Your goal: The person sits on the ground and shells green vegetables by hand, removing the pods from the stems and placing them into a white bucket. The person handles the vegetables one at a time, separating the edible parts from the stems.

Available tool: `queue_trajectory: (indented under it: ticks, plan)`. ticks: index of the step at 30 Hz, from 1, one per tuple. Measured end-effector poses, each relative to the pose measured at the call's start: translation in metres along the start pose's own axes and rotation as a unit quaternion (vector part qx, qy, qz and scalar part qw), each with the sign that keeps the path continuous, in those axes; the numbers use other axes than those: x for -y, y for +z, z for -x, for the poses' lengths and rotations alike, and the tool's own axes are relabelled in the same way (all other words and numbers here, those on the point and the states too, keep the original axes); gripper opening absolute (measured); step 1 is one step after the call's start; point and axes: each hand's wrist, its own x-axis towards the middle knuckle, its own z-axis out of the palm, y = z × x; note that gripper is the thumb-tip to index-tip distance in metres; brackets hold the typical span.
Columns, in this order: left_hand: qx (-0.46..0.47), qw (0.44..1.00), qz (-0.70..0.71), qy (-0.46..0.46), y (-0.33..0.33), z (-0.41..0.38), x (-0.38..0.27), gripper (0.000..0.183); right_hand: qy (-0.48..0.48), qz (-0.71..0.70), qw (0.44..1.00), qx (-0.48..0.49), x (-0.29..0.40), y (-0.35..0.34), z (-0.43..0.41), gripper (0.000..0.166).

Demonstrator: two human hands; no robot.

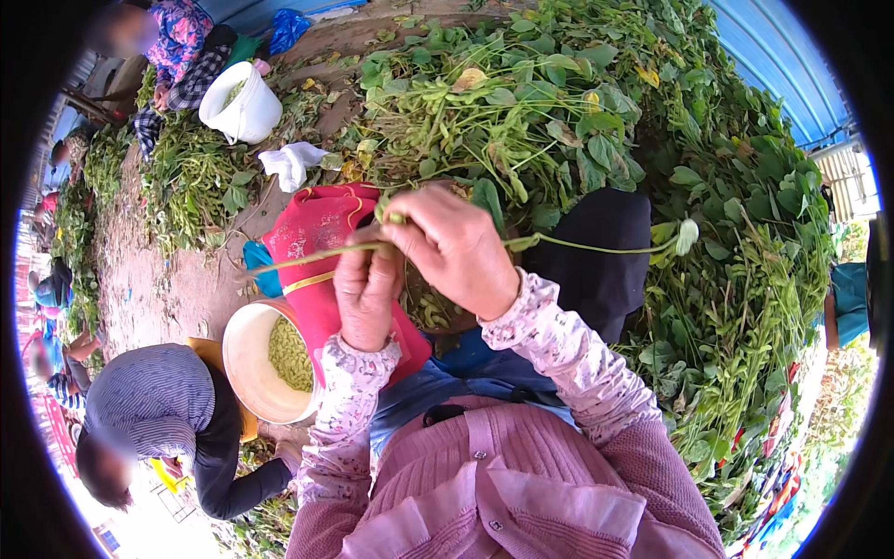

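Note:
My left hand (366, 297) pinches a thin green bean plant stem (318, 257) between thumb and fingertips. The stem's bare, blurred end points left. My right hand (450, 248) is closed over the same plant, with a green pod (394, 215) at its fingertips; the exact grip is partly hidden. Out to the right runs a slender stalk (607, 249) tipped with a pale, curled leaf (687, 236). A red cloth (307, 230) with yellow trim covers one leg, and a black cloth (594, 258) the other. Loose pods (431, 307) lie below my hands, between the legs.
A white bucket (244, 363) holding green pods stands at left. A large heap of bean plants (489, 119) rises ahead and curves along the right. One person (154, 405) bends close at lower left; another sits by a second white bucket (255, 112) at upper left.

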Motion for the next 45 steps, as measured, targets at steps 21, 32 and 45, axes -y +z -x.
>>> queue_trajectory:
  ticks: [21,32,45]
  plan:
    - [-0.081,0.953,0.103,-0.271,0.001,0.033,0.060,0.013,0.223,0.019,0.964,0.140,-0.050,0.032,0.115,0.015]
    - [0.029,0.953,0.082,-0.290,-0.020,0.042,0.054,0.014,0.345,-0.161,0.906,0.184,-0.040,0.030,0.108,0.009]
    - [0.100,0.951,0.043,-0.289,-0.022,0.055,0.057,0.016,0.197,0.177,0.960,0.085,-0.024,0.020,0.069,0.023]
